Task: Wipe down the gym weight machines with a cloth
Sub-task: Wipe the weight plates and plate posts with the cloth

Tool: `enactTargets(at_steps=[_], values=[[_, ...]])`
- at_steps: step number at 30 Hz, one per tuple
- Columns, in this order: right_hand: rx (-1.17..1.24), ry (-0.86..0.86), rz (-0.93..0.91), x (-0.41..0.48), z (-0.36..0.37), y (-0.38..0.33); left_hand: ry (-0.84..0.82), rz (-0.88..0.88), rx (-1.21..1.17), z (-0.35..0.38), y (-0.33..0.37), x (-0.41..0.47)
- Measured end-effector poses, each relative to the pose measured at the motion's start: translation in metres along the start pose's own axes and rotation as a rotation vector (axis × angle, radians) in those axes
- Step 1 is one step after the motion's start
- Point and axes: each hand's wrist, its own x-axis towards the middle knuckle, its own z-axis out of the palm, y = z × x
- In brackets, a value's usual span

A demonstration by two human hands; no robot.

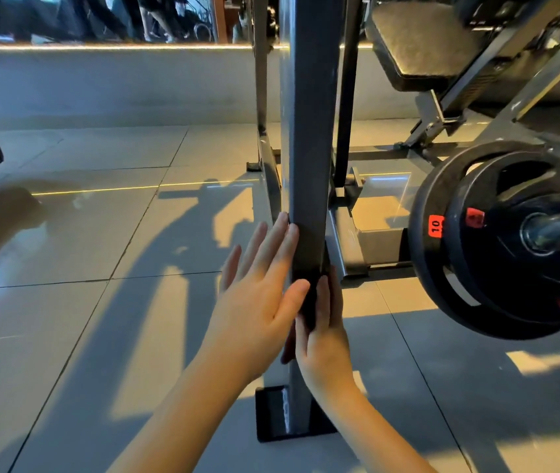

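Vertically, the post (pixel 309 131) rises between both hands. Left hand (pixel 258 298) and right hand (pixel 323 339) press the cloth (pixel 307 261) against it, fingers straight.

Only the person's two arms show, bare from the fingertips down to the lower edge of the view. The left hand (pixel 258 302) is seen from the back: long slim fingers, smooth knuckles, a rounded thumb tip. The left forearm (pixel 183 411) is slender and smooth. The right hand (pixel 323 336) is partly in shade, and the right forearm (pixel 374 431) is equally slim and bare
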Motion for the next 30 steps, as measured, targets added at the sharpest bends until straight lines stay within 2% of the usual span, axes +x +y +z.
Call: enactTargets(at_steps=[4, 10, 13, 18, 23, 26, 30], values=[[0.075, 0.057, -0.017, 0.01, 0.001, -0.003, 0.154, 0.044, 0.301, 0.022, -0.013, 0.003], [0.024, -0.019, -0.011, -0.018, 0.002, 0.013, 0.23, 0.129, 0.503, 0.024, -0.029, 0.007], [0.067, -0.005, -0.003, 0.0, -0.002, 0.008, 0.252, 0.132, 0.511, 0.029, -0.028, 0.008], [0.113, -0.034, 0.159, -0.029, 0.003, 0.007, 0.285, 0.102, 0.488, 0.037, -0.023, 0.01], [0.168, -0.026, 0.093, 0.004, -0.008, 0.01, 0.349, 0.137, 0.504, 0.029, -0.017, 0.018], [0.258, -0.009, 0.194, 0.008, -0.01, 0.006, 0.386, 0.152, 0.484, 0.024, -0.007, 0.03], [0.257, -0.06, 0.284, -0.002, -0.024, 0.005, 0.398, 0.203, 0.521, 0.025, -0.016, 0.033]])
